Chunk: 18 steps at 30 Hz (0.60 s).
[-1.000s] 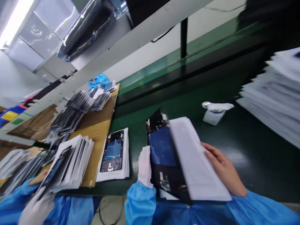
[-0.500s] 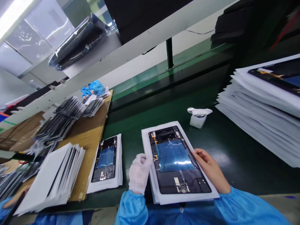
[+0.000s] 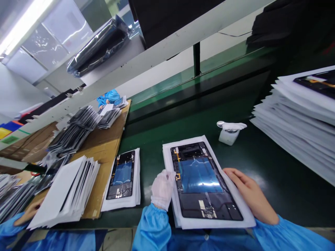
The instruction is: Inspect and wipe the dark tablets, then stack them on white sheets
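An opened tablet (image 3: pixel 200 177) with a blue film-covered middle and orange flex cables lies on white sheets (image 3: pixel 250 223) directly before me. My left hand (image 3: pixel 162 188), in a thin white glove, has its fingers pinched together at the tablet's left edge, beside a small orange connector (image 3: pixel 178 176). Whatever lies between those fingertips is hidden. My bare right hand (image 3: pixel 250 193) grips the right edge of the white sheets, its fingers close together and partly out of sight. A second opened tablet (image 3: pixel 121 176) rests on white sheets to the left.
A tall stack of white sheets (image 3: pixel 295 122) with a tablet on top stands right. Behind my right hand is a small white container (image 3: pixel 228 136). Leaning sheets (image 3: pixel 61 195) and dark panels (image 3: pixel 75 130) lie on cardboard at left, where another person's hand (image 3: pixel 32 211) shows.
The view has shifted, so everything sits further right in the picture. My left fingertips have moved closer to the tablet's left edge and connector. My right hand stays at the sheets' right edge.
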{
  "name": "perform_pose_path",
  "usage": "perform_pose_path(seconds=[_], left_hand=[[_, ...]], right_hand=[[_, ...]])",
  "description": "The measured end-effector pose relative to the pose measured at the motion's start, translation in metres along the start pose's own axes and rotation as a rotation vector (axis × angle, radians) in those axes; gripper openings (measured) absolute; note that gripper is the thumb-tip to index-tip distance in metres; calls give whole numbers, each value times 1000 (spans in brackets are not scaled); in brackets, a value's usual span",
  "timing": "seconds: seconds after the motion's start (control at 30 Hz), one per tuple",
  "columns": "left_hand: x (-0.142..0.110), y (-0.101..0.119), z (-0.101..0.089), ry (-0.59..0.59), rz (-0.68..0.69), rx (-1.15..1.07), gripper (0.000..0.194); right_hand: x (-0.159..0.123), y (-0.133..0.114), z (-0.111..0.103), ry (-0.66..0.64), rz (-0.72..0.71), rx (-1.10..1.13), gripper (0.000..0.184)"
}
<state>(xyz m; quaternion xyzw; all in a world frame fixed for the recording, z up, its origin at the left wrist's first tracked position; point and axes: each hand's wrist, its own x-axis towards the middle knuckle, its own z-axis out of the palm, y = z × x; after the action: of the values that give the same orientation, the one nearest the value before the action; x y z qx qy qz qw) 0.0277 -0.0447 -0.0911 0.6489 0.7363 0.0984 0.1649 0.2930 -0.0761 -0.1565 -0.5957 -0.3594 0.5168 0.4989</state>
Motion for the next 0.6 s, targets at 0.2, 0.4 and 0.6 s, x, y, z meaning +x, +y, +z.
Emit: perform_pose_path(seconds=[0.2, 0.4, 0.6], left_hand=[[-9, 10, -9, 112, 96, -80, 22], [-2, 3, -14, 142, 62, -346, 15], [33, -125, -91, 377, -194, -379, 28]], right_hand=[[3, 0, -6, -167, 199, 180, 62], [-3, -12, 3, -69, 125, 51, 61], [-3, -4, 7, 76, 84, 63, 63]])
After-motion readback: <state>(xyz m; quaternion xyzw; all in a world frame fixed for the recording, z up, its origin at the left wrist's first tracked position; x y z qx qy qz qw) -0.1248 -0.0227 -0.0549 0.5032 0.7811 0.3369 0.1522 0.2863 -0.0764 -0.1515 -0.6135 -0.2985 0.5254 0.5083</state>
